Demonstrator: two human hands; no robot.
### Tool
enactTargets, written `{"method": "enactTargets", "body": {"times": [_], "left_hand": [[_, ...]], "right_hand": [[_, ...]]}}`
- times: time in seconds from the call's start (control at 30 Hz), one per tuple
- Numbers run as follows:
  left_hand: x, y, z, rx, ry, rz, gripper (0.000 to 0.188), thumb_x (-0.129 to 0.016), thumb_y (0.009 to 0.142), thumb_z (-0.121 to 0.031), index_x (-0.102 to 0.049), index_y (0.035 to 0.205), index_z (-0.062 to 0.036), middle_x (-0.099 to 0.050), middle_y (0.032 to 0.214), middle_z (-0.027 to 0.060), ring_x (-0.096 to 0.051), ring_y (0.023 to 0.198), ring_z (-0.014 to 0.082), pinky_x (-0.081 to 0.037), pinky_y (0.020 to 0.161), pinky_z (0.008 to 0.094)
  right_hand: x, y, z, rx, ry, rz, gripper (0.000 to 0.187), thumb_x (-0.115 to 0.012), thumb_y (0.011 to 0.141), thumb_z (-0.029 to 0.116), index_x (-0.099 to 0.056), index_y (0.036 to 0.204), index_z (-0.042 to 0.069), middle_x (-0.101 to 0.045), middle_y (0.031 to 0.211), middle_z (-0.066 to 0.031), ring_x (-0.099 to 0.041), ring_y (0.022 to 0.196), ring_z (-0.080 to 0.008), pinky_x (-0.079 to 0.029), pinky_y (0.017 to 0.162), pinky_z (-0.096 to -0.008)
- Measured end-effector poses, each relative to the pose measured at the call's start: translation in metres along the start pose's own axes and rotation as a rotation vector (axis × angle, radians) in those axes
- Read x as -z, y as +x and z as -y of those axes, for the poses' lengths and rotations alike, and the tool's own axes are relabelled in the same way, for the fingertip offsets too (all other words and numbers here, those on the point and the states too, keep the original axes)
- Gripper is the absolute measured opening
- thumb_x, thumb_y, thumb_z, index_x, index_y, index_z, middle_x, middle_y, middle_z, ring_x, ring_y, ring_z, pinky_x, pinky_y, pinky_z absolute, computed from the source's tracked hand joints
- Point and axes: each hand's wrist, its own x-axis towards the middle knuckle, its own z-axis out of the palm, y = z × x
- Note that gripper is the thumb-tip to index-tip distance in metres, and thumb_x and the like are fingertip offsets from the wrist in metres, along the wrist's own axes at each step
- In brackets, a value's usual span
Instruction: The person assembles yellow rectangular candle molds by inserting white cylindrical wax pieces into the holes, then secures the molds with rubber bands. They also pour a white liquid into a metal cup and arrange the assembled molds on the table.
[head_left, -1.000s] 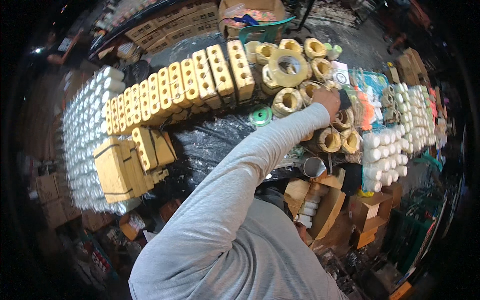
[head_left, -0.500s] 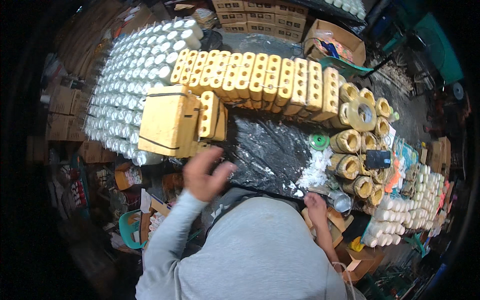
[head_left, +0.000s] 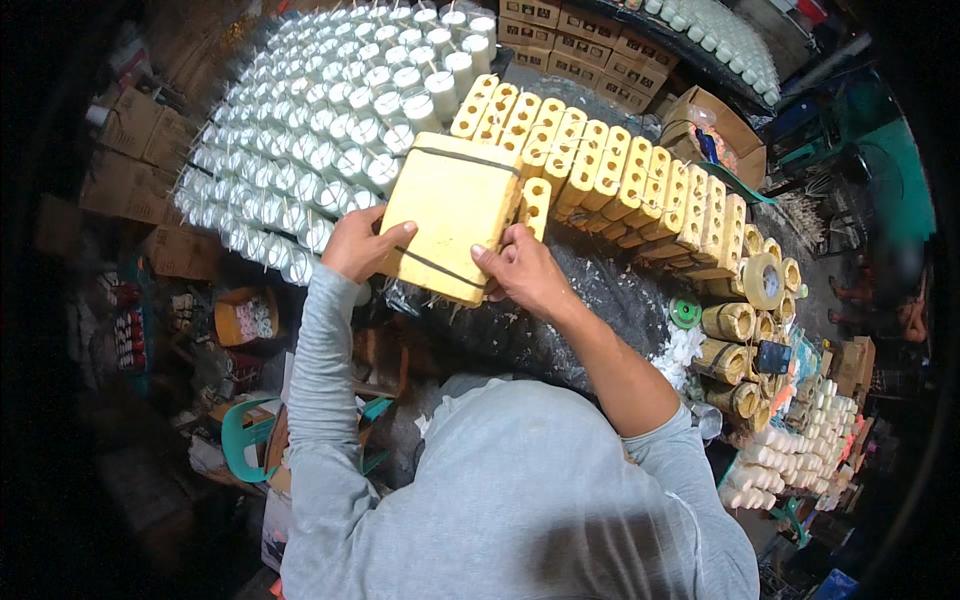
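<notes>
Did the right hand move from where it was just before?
Yes, leftward: the right hand was below the green disc in the picture; now it's left of it, on the banded yellow block.

Block bundle [head_left: 450, 212] between left hand [head_left: 358, 245] and right hand [head_left: 527, 272], rows of cups [head_left: 345, 125] left and behind, line of blocks [head_left: 622, 185] running rightward across desk [head_left: 575, 335], tubes [head_left: 722, 362] at its right end, tape roll [head_left: 752, 284] and phone [head_left: 773, 357] on tubes, cartons [head_left: 590, 48] farther back
</notes>
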Motion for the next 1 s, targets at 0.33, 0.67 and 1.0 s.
{"method": "enactTargets", "body": {"times": [0.33, 0.67, 1.0], "left_hand": [[0.015, 0.017, -0.005, 0.018, 0.065, 0.105, 0.060, -0.077, 0.091, -0.048, -0.074, 0.114, 0.0073, -0.079, 0.095, 0.0193, -0.077, 0.086, 0.0259, -0.059, 0.081, 0.0361], [0.005, 0.022, 0.010, 0.024, -0.635, 0.343, 0.062, -0.076, 0.098, -0.024, -0.052, 0.147, 0.0058, -0.070, 0.129, 0.0138, -0.069, 0.112, 0.0174, -0.055, 0.096, 0.0322], [0.016, 0.027, 0.014, 0.190, -0.537, 0.457, 0.057, -0.071, 0.103, -0.028, -0.054, 0.147, 0.0043, -0.070, 0.131, 0.0113, -0.067, 0.115, 0.0169, -0.053, 0.099, 0.0316]], "right_hand": [[-0.009, -0.013, 0.014, -0.105, 0.318, 0.022, 0.055, -0.074, 0.097, 0.034, -0.052, 0.120, -0.011, -0.071, 0.106, -0.0226, -0.074, 0.082, -0.0210, -0.062, 0.060, -0.0303], [-0.021, -0.029, 0.007, -0.151, 0.388, 0.068, 0.080, -0.071, 0.100, 0.044, -0.039, 0.155, -0.003, -0.061, 0.138, -0.0147, -0.058, 0.124, -0.0203, -0.052, 0.098, -0.0407], [-0.049, -0.016, 0.006, -0.191, 0.629, 0.021, 0.071, -0.078, 0.097, 0.033, -0.049, 0.144, -0.012, -0.065, 0.136, -0.0210, -0.062, 0.125, -0.0245, -0.049, 0.107, -0.0367]]}}
